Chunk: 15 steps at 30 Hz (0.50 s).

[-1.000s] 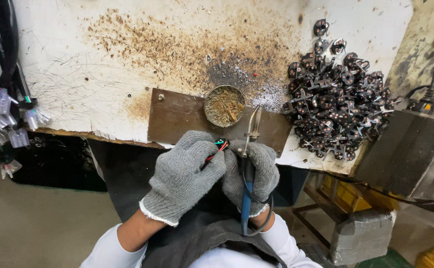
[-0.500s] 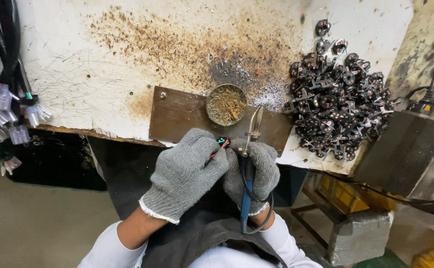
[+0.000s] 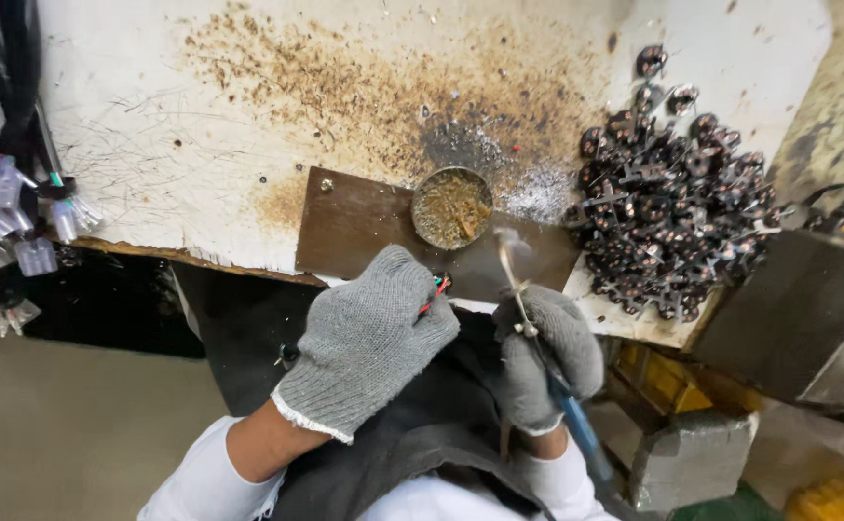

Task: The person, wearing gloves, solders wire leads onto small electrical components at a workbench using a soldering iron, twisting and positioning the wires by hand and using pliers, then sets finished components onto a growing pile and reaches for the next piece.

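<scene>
My left hand (image 3: 369, 342), in a grey knit glove, is closed around a small part with red and green wire ends (image 3: 435, 287) sticking out by the fingertips. My right hand (image 3: 549, 352), also gloved, grips a soldering iron (image 3: 538, 347) with a blue handle; its metal tip (image 3: 507, 243) points up over the brown plate (image 3: 354, 227). A round tin of brownish flux (image 3: 451, 205) sits on that plate just beyond both hands.
A stained white bench top (image 3: 248, 125) spreads ahead. A heap of several small dark round parts (image 3: 668, 207) lies at the right. Black cables with clear connectors (image 3: 12, 207) hang at the left. A grey metal box (image 3: 789, 318) stands at the right edge.
The iron's tip has swung slightly away from the wire ends toward the tin. Both hands stay close together in about the same place.
</scene>
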Each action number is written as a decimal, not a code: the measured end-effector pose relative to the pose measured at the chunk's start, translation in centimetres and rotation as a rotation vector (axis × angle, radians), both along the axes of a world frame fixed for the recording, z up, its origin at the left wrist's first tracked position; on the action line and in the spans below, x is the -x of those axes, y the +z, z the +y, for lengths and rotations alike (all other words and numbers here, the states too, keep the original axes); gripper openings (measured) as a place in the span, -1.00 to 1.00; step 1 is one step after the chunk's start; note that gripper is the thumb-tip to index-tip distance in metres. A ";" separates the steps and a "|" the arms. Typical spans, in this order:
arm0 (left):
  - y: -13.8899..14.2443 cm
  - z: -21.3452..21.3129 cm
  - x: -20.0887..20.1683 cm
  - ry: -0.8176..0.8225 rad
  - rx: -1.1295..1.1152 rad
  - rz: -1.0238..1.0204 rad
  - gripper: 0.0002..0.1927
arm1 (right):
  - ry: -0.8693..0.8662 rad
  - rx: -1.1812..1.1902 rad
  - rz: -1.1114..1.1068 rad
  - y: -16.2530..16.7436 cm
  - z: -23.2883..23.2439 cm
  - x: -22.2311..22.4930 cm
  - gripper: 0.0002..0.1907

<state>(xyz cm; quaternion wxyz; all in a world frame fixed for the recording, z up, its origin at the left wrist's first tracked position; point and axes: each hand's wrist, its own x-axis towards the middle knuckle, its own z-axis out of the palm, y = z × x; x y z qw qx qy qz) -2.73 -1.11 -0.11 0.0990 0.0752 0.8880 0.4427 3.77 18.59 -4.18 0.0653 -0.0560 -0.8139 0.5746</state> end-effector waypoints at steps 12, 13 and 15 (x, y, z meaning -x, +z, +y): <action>0.0 0.2 -0.1 -0.024 0.029 -0.085 -0.78 | 0.195 -0.226 0.017 -1.1 2.2 -1.7 -0.74; -0.1 0.2 -0.1 -0.018 0.010 -0.082 -0.76 | 0.199 -0.300 0.156 -0.8 2.2 -0.9 -0.76; -0.3 0.2 -0.2 -0.050 0.063 -0.089 -0.75 | 0.314 -0.202 0.272 -0.4 2.1 0.5 -0.70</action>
